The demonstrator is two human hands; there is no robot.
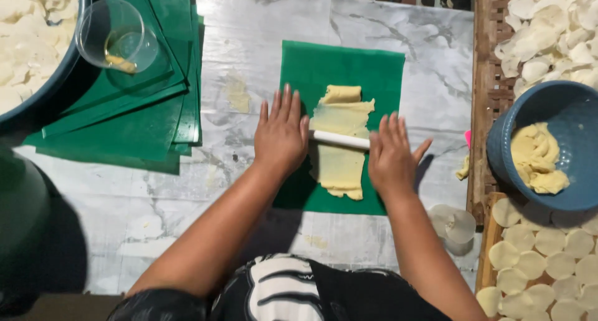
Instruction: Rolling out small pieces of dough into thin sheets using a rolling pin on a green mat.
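Both palms pressed a thin white cylindrical rolling pin (341,139) across a pale yellow flattened dough strip (340,148).
The left hand (281,134) and right hand (390,158) lay flat, fingers extended and gripping nothing (even pressure); a green plastic sheet (374,71) shielded the marble-patterned tabletop (249,34).

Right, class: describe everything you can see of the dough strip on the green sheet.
The dough strip is pale yellow, soft-looking, rolled thin and long with ragged edges; its far end is folded over. It lies flat on the green sheet. A white rolling pin crosses its middle, under the left hand and right hand.
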